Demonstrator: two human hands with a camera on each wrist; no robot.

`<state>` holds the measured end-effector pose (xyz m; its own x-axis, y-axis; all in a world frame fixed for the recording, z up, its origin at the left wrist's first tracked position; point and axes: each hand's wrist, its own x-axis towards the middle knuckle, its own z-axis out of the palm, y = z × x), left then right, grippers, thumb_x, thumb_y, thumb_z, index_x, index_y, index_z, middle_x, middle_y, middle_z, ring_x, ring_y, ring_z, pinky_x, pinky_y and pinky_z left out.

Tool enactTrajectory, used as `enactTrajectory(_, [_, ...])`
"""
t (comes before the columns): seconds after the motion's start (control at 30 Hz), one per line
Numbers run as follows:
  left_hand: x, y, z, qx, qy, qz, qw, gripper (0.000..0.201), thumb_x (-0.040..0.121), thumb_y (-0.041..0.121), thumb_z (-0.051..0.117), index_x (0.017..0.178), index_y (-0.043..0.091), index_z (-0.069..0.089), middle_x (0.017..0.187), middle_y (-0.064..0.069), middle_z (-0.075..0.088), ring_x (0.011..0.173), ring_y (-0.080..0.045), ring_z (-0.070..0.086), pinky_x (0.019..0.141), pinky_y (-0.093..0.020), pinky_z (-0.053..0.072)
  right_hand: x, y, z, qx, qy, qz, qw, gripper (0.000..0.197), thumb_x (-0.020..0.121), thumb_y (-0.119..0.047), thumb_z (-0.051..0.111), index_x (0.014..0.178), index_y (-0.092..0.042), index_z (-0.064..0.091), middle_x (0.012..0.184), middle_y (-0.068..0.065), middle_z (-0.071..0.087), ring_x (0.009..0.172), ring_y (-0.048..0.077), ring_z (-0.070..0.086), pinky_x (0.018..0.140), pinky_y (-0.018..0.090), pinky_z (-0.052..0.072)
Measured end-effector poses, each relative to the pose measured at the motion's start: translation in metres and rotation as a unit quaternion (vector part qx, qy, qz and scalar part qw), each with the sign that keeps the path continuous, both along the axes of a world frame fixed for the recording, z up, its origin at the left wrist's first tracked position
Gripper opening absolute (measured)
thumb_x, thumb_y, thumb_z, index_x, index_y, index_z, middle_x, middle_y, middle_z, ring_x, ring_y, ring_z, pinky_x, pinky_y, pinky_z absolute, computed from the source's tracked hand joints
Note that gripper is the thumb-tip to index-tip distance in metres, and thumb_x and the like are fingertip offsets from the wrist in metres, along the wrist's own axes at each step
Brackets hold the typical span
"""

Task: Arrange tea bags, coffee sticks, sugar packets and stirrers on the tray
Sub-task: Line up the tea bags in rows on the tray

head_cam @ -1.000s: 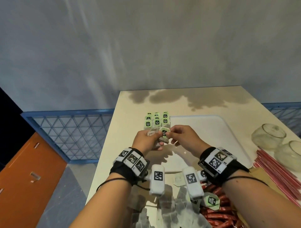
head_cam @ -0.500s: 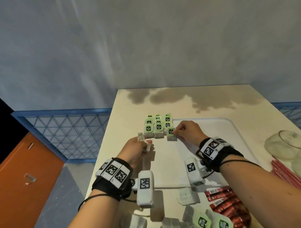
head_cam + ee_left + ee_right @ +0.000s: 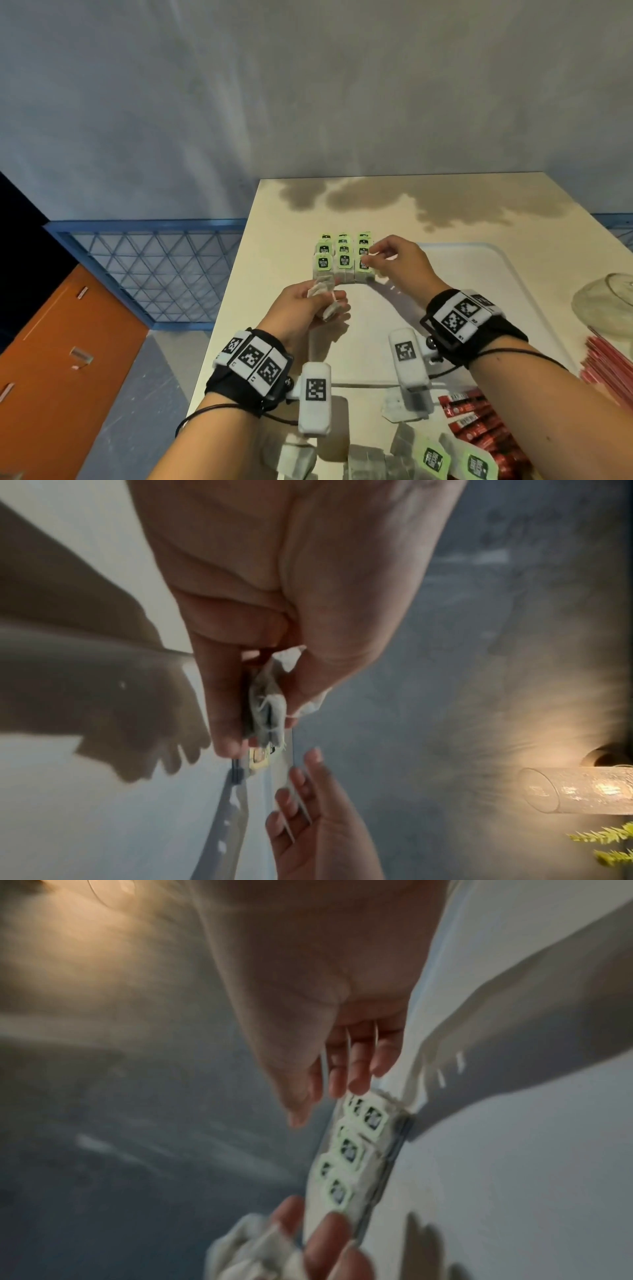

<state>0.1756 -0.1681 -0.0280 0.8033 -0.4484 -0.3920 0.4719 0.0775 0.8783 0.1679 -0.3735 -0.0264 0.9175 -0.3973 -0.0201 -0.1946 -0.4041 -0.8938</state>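
Observation:
Tea bags with green tags (image 3: 344, 260) stand in three short columns on the far-left corner of the white tray (image 3: 462, 274); the right wrist view shows them too (image 3: 349, 1150). My right hand (image 3: 380, 257) hovers just above the right column with its fingers loosely spread and holds nothing. My left hand (image 3: 325, 298) is just in front of the rows, over the tray's left edge, and grips a small bunch of white tea bags (image 3: 320, 291) between thumb and fingers. The left wrist view shows these bags (image 3: 270, 710) close up.
Loose tea bags (image 3: 435, 459) and red coffee sticks (image 3: 479, 421) lie on the table in front of the tray. A glass jar (image 3: 606, 308) and a bundle of red stirrers (image 3: 606, 363) are at the right. The table's left edge drops to a blue railing (image 3: 154, 267).
My right hand took a tea bag from my left hand, set it at the front of the right column and lifted its fingers off. My left hand drew back, still holding its bags.

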Motion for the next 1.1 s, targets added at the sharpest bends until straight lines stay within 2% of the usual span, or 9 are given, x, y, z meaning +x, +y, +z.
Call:
enactTrajectory(0.17, [-0.013,-0.009,0.010,0.011,-0.013,-0.072,0.997,0.023,0.097,-0.006,0.044,0.111,-0.003,0.063,0.100,-0.022,0.072,0.087,-0.029,0.071,0.074,-0.034,0.062,-0.031,0.027,0.020,0.042,0.016,0.174,0.984,0.013,0.084,-0.021,0.076,0.095,-0.014,0.075,0.089,0.005,0.074,0.068,0.002,0.061,0.063,0.016,0.048])
enactTrajectory(0.33, [-0.024,-0.005,0.015,0.136,-0.085,-0.086,0.983,0.022,0.102,0.008,0.045,0.102,0.004,0.067,0.100,-0.021,0.068,0.091,-0.031,0.067,0.078,-0.045,0.061,-0.052,0.024,0.017,0.018,-0.004,0.120,0.993,0.008,0.084,-0.018,0.076,0.083,-0.011,0.073,0.080,0.005,0.072,0.067,0.008,0.060,0.062,0.020,0.048])
enactTrajectory(0.43, [-0.020,0.001,0.006,0.284,-0.218,-0.025,0.934,0.028,0.096,0.017,0.048,0.079,0.006,0.066,0.083,-0.018,0.068,0.085,-0.034,0.067,0.079,-0.053,0.058,-0.065,0.021,0.009,0.047,0.013,0.059,0.997,0.015,0.088,-0.015,0.072,0.082,-0.002,0.067,0.076,0.012,0.069,0.064,0.016,0.064,0.062,0.028,0.055])
enactTrajectory(0.5, [-0.025,-0.001,0.006,0.330,-0.277,-0.004,0.903,0.025,0.093,0.014,0.052,0.081,0.003,0.071,0.087,-0.018,0.071,0.086,-0.034,0.067,0.078,-0.048,0.059,-0.072,0.024,0.005,0.069,0.026,0.039,0.997,0.018,0.088,-0.013,0.071,0.082,0.003,0.063,0.069,0.012,0.067,0.059,0.019,0.065,0.065,0.032,0.057])
enactTrajectory(0.6, [-0.040,-0.013,0.014,0.299,-0.303,0.008,0.905,0.016,0.088,0.010,0.062,0.086,0.009,0.078,0.084,-0.011,0.074,0.075,-0.030,0.069,0.072,-0.043,0.060,-0.079,0.034,0.006,0.091,0.019,0.028,0.995,0.019,0.087,-0.011,0.072,0.080,0.001,0.059,0.064,0.014,0.066,0.056,0.020,0.065,0.060,0.030,0.056])
enactTrajectory(0.7, [-0.051,-0.023,0.021,0.291,-0.325,-0.005,0.900,0.032,0.088,0.018,0.064,0.056,0.020,0.066,0.054,0.002,0.062,0.053,-0.014,0.057,0.060,-0.024,0.050,-0.081,0.043,0.009,0.100,0.002,0.014,0.995,0.015,0.089,-0.009,0.068,0.081,-0.001,0.057,0.067,0.016,0.066,0.055,0.021,0.066,0.057,0.029,0.057])
enactTrajectory(0.77, [-0.059,-0.026,0.025,0.291,-0.331,-0.015,0.897,0.039,0.090,0.023,0.062,0.051,0.021,0.059,0.051,0.004,0.059,0.052,-0.009,0.054,0.057,-0.021,0.041,-0.081,0.045,0.010,0.102,-0.007,-0.002,0.995,0.015,0.091,-0.009,0.064,0.081,-0.001,0.057,0.068,0.016,0.068,0.057,0.022,0.067,0.060,0.033,0.060])
enactTrajectory(0.97, [-0.050,-0.022,0.013,0.266,-0.309,-0.002,0.913,0.017,0.081,0.022,0.062,0.069,0.011,0.068,0.065,-0.008,0.068,0.070,-0.028,0.067,0.068,-0.039,0.058,-0.086,0.045,0.016,0.192,0.002,0.047,0.980,0.016,0.098,-0.012,0.057,0.097,0.000,0.069,0.084,0.019,0.070,0.067,0.022,0.067,0.066,0.031,0.060])
enactTrajectory(1.1, [-0.045,-0.017,0.011,0.234,-0.250,0.006,0.939,0.012,0.079,0.013,0.061,0.070,0.014,0.068,0.076,-0.015,0.071,0.079,-0.033,0.071,0.072,-0.048,0.061,-0.081,0.034,0.013,0.055,-0.004,0.039,0.998,0.010,0.092,-0.014,0.067,0.101,-0.014,0.070,0.079,0.005,0.065,0.062,0.019,0.065,0.058,0.025,0.051])
